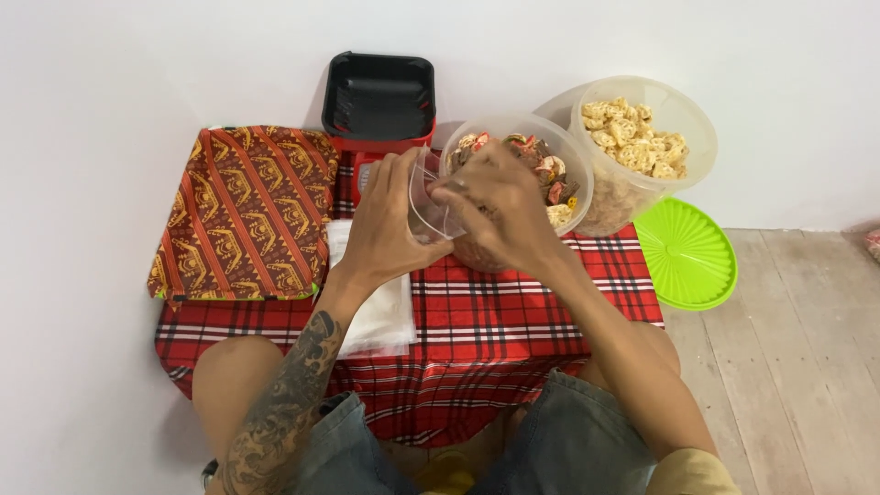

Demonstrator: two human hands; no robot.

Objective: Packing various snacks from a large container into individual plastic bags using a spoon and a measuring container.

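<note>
My left hand grips a small clear plastic bag by its side, held open above the red plaid cloth. My right hand pinches the bag's other edge, its fingers closed at the opening. Both hands hover just in front of a round clear tub filled with mixed reddish and brown snacks. To the right of that tub stands a second clear tub holding pale yellow crackers.
A box wrapped in orange patterned fabric lies at the left. A stack of black trays on a red base stands by the wall. Clear bags lie flat under my left wrist. A green lid rests on the wooden floor.
</note>
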